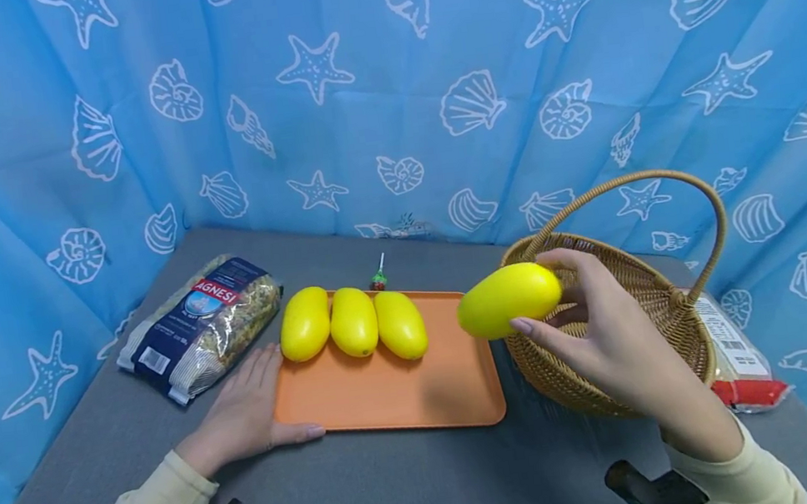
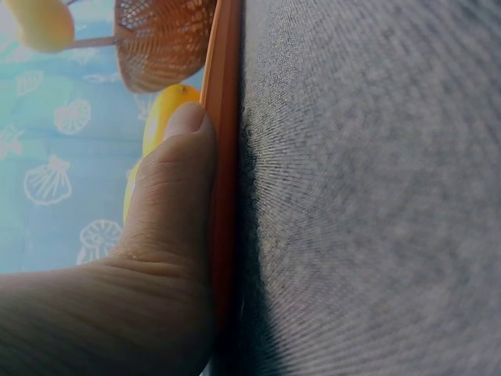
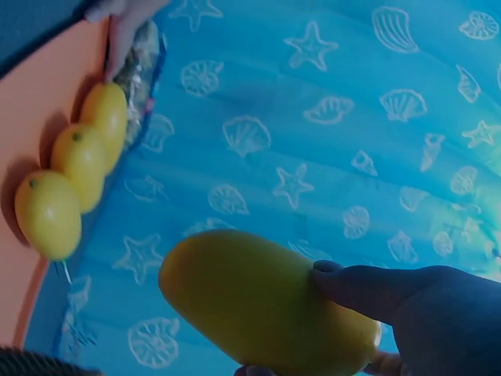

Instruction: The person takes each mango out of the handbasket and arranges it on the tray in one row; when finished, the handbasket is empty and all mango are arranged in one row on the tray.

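Note:
My right hand (image 1: 602,328) pinches a yellow mango (image 1: 509,300) between thumb and fingers, up over the right end of an orange tray (image 1: 391,396) and in front of a wicker basket (image 1: 627,283). In the right wrist view the held mango (image 3: 266,305) fills the lower middle. Three more yellow mangoes (image 1: 354,322) lie side by side along the tray's back left. My left hand (image 1: 242,415) rests at the tray's left end, fingers straight along the side and thumb by the front edge. The left wrist view shows that thumb (image 2: 168,188) against the rim.
A bag of Agnesi pasta (image 1: 204,323) lies behind my left hand. Behind the tray is a small lollipop (image 1: 380,276). Right of the basket, whose tall handle arches up, lies a clear pack with a red end (image 1: 747,378). A blue shell-print curtain (image 1: 387,119) encloses the grey table.

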`<state>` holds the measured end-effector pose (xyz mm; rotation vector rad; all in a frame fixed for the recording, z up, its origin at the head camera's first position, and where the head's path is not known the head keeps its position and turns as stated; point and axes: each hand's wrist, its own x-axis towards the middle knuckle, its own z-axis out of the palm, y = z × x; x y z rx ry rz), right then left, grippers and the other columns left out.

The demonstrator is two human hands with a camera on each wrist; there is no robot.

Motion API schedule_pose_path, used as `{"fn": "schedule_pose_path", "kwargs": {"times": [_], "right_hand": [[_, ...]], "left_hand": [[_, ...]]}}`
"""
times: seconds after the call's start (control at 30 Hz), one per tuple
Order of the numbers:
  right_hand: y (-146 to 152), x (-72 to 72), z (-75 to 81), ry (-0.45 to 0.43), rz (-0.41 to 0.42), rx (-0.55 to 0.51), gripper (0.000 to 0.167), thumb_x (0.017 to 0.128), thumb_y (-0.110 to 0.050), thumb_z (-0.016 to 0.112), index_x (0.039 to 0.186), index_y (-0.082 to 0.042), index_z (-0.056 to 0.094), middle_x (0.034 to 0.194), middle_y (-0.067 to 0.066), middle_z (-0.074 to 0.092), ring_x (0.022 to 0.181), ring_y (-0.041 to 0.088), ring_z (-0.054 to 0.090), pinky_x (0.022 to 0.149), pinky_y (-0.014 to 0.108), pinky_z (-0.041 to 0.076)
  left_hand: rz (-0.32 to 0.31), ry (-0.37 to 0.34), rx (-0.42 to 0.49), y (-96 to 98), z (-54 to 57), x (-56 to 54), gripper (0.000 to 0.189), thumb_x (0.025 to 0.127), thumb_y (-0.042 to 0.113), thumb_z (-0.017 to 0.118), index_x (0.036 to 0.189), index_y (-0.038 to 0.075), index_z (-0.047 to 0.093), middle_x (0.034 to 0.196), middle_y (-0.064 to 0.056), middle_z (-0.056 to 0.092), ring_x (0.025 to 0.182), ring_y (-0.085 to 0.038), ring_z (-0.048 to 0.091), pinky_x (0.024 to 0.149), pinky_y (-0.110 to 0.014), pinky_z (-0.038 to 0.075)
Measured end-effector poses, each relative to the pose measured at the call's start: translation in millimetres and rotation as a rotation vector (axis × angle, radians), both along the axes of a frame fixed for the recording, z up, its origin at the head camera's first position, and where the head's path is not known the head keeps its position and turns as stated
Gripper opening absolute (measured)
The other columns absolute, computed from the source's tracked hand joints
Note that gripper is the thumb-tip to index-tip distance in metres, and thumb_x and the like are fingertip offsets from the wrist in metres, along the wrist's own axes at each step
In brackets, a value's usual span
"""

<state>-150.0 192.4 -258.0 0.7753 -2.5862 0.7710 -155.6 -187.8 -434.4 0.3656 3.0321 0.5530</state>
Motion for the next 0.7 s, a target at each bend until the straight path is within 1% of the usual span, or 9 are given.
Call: {"fn": "schedule_pose_path", "kwargs": {"times": [0.1,0.17,0.23,0.33,0.4,0.53,0.57,0.63,0.7], "right_hand": [[-10,-2.0,-10.1,0.066,0.013,0.054,0.066,0.081,-0.014,0.078,0.137,-0.007,0.043,0.123,0.012,0.047,0.090,0.014,0.056,0.068,0.024,0.058],[-18,-2.4,-17.5,0.103,0.009,0.087,0.065,0.079,-0.016,0.079,0.135,-0.009,0.046,0.125,0.014,0.046,0.087,0.013,0.056,0.065,0.025,0.057],[-26,-2.7,-25.4,0.143,-0.011,0.125,0.064,0.078,-0.019,0.081,0.132,-0.010,0.048,0.126,0.016,0.045,0.079,0.014,0.058,0.062,0.024,0.056],[-36,-4.1,-37.9,0.186,-0.042,0.168,0.062,0.075,-0.018,0.082,0.127,-0.007,0.048,0.125,0.019,0.044,0.067,0.018,0.058,0.057,0.026,0.054],[-42,-6.0,-46.6,0.201,-0.058,0.188,0.062,0.074,-0.015,0.082,0.124,-0.004,0.046,0.126,0.020,0.043,0.069,0.022,0.059,0.059,0.029,0.056],[-53,-11.8,-64.9,0.214,-0.078,0.223,0.062,0.074,-0.013,0.082,0.121,0.000,0.043,0.126,0.020,0.045,0.085,0.029,0.061,0.070,0.036,0.058],[-55,-13.4,-69.4,0.216,-0.087,0.234,0.063,0.074,-0.012,0.082,0.121,0.001,0.043,0.125,0.021,0.046,0.087,0.029,0.060,0.071,0.038,0.058],[-61,-16.7,-78.4,0.216,-0.112,0.257,0.064,0.074,-0.012,0.082,0.122,0.003,0.042,0.123,0.021,0.047,0.085,0.030,0.060,0.070,0.038,0.058],[-66,-20.1,-86.9,0.214,-0.150,0.286,0.065,0.075,-0.014,0.081,0.124,0.003,0.042,0.121,0.021,0.048,0.078,0.029,0.059,0.065,0.038,0.058]], "left_hand": [[0.001,-0.004,-0.003,0.2,-0.7,-0.6,0.136,0.062,0.092,0.048,0.147,-0.010,0.020,0.153,-0.032,0.019,0.140,-0.049,0.019,0.112,-0.062,0.021],[0.003,-0.008,-0.003,0.0,-1.3,-1.2,0.136,0.061,0.092,0.047,0.147,-0.010,0.020,0.153,-0.032,0.019,0.140,-0.049,0.019,0.112,-0.062,0.021],[0.003,-0.010,-0.003,-0.2,-2.2,-1.7,0.137,0.061,0.093,0.046,0.147,-0.010,0.019,0.153,-0.032,0.019,0.140,-0.049,0.019,0.112,-0.062,0.021],[0.003,-0.008,0.000,-0.8,-2.9,-2.1,0.136,0.061,0.092,0.047,0.147,-0.010,0.019,0.153,-0.031,0.019,0.140,-0.049,0.019,0.112,-0.062,0.021],[0.001,-0.005,0.001,-0.6,-3.2,-2.3,0.136,0.062,0.092,0.048,0.147,-0.010,0.019,0.153,-0.031,0.018,0.140,-0.049,0.019,0.112,-0.062,0.021],[0.004,-0.006,0.003,-0.7,-3.6,-2.5,0.136,0.062,0.091,0.049,0.147,-0.010,0.019,0.153,-0.031,0.018,0.140,-0.048,0.019,0.112,-0.062,0.021],[0.004,-0.006,0.003,-0.8,-3.8,-2.6,0.136,0.062,0.091,0.049,0.147,-0.010,0.019,0.153,-0.031,0.018,0.140,-0.048,0.019,0.112,-0.062,0.021],[0.005,-0.006,0.002,-1.0,-4.1,-2.8,0.135,0.062,0.091,0.049,0.147,-0.010,0.019,0.153,-0.031,0.018,0.140,-0.048,0.019,0.112,-0.062,0.022],[0.004,-0.004,0.002,-0.7,-4.2,-3.1,0.136,0.062,0.091,0.048,0.147,-0.010,0.019,0.153,-0.031,0.019,0.140,-0.048,0.019,0.112,-0.062,0.022]]}}
